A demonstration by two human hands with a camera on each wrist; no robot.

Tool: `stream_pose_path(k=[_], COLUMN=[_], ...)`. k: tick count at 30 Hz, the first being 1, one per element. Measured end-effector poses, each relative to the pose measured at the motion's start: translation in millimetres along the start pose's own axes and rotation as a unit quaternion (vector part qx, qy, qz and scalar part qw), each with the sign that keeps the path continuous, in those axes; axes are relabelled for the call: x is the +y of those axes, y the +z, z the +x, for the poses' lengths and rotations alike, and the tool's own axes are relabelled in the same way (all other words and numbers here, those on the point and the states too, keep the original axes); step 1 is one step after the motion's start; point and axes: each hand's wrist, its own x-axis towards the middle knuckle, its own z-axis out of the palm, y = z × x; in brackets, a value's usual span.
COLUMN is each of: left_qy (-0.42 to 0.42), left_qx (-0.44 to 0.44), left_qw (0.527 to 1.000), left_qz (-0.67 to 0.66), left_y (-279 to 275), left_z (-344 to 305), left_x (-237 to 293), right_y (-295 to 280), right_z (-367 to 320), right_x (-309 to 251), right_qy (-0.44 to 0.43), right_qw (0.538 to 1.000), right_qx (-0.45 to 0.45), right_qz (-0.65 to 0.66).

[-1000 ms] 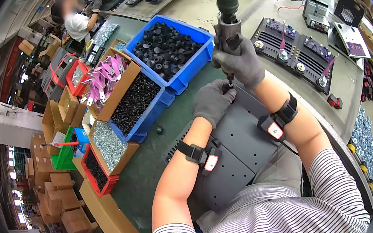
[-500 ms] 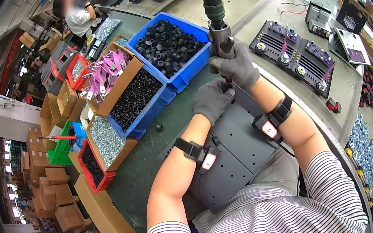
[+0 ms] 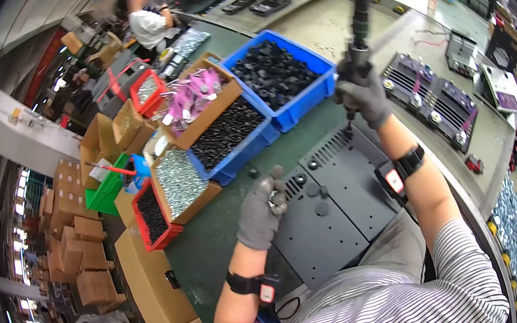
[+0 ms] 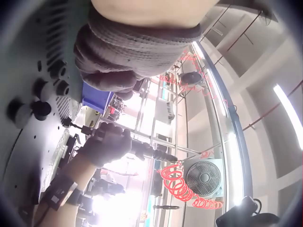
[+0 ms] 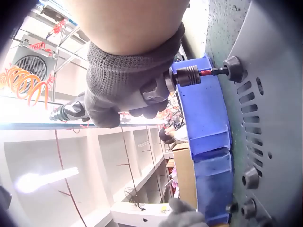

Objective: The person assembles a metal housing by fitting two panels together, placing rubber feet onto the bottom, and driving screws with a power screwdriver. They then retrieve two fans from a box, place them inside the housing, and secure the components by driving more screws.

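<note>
My gloved right hand (image 3: 364, 98) grips a dark power screwdriver (image 5: 188, 75), held upright. Its bit meets a black rubber foot (image 5: 234, 68) at the far corner of a dark grey metal plate (image 3: 312, 246). The gloved left hand (image 3: 260, 212), fingers curled, holds small silvery pieces (image 3: 275, 202) beside the plate's left edge. Loose black rubber pieces (image 3: 322, 208) lie on the plate near a row of slots. In the left wrist view, the left glove (image 4: 128, 56) hides its own fingertips, and the driver hand (image 4: 111, 144) shows beyond the plate.
Blue bins (image 3: 287, 117) of black parts stand beyond the plate. Left of them are a carton of silvery screws (image 3: 179, 181) and a red tray (image 3: 153, 214). Slotted assemblies (image 3: 428, 100) lie on the right-hand bench. A person (image 3: 149, 25) is at the far left.
My left hand has left the driver tip and moved left and nearer my body, turning to show silvery pieces. Rubber pieces formerly behind that arm are visible. The right hand still grips the driver.
</note>
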Motion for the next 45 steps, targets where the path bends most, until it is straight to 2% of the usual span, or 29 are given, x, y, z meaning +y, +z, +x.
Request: stream_pose_path(k=[2,3,5,7,11,14,15,16,18,21,23,25,28,29,31,32,34,37,39,43,44,45], left_qy=[0.018,0.044,0.069,0.11,0.064,0.014,-0.007,-0.033,-0.077,-0.069,-0.075,-0.072,-0.069,-0.072,-0.115,-0.121,-0.15,-0.115,-0.123,-0.128,-0.127,-0.126], left_qx=[0.025,0.004,-0.017,-0.015,-0.036,-0.115,-0.11,-0.124,-0.128,-0.152,-0.135,-0.126,-0.126,-0.123,-0.187,-0.185,-0.236,-0.18,-0.173,-0.179,-0.177,-0.179], left_qw=[0.999,0.999,0.997,0.993,0.997,0.993,0.993,0.99,0.985,0.981,0.983,0.986,0.986,0.986,0.974,0.974,0.943,0.97,0.97,0.969,0.969,0.969], left_qz=[-0.008,-0.022,-0.04,-0.032,-0.023,-0.035,-0.042,-0.062,-0.09,-0.097,-0.097,-0.081,-0.087,-0.086,-0.051,-0.048,-0.179,-0.114,-0.118,-0.113,-0.113,-0.116], left_y=[-8,-13,-19,-16,2,17,20,23,29,31,39,48,53,54,58,58,61,66,66,70,72,73], left_z=[-12,-17,-23,-32,-43,-44,-45,-46,-44,-44,-47,-51,-52,-54,-57,-56,-52,-50,-48,-46,-47,-47], left_x=[-4,-7,-11,-14,-31,-47,-53,-58,-63,-69,-67,-66,-67,-66,-66,-68,-73,-74,-75,-76,-77,-77], right_y=[11,13,22,37,63,78,80,77,76,74,73,73,65,68,77,75,67,52,42,38,44,44], right_z=[-5,-5,-13,-32,-81,-114,-122,-127,-132,-138,-137,-138,-138,-140,-146,-146,-144,-142,-139,-140,-145,-146], right_x=[-21,-27,-35,-56,-70,-82,-84,-84,-83,-82,-81,-82,-84,-86,-89,-88,-86,-87,-90,-98,-101,-100], right_qy=[-0.05,-0.065,-0.073,-0.059,-0.043,-0.03,-0.029,-0.026,-0.041,-0.059,-0.1,-0.092,-0.088,-0.087,-0.085,-0.082,-0.084,-0.099,-0.153,-0.169,-0.155,-0.155], right_qw=[0.998,0.997,0.99,0.993,0.968,0.967,0.965,0.958,0.964,0.964,0.957,0.954,0.939,0.938,0.949,0.947,0.944,0.944,0.939,0.941,0.959,0.959], right_qx=[0.041,0.025,0.06,0.046,0.001,0.023,0.031,-0.018,-0.014,-0.029,-0.059,-0.059,-0.148,-0.145,-0.049,-0.055,-0.048,-0.045,-0.069,-0.097,-0.023,-0.024], right_qz=[0.005,0.014,0.101,0.095,0.247,0.25,0.26,0.284,0.263,0.259,0.266,0.278,0.299,0.302,0.299,0.306,0.316,0.311,0.299,0.276,0.234,0.236])
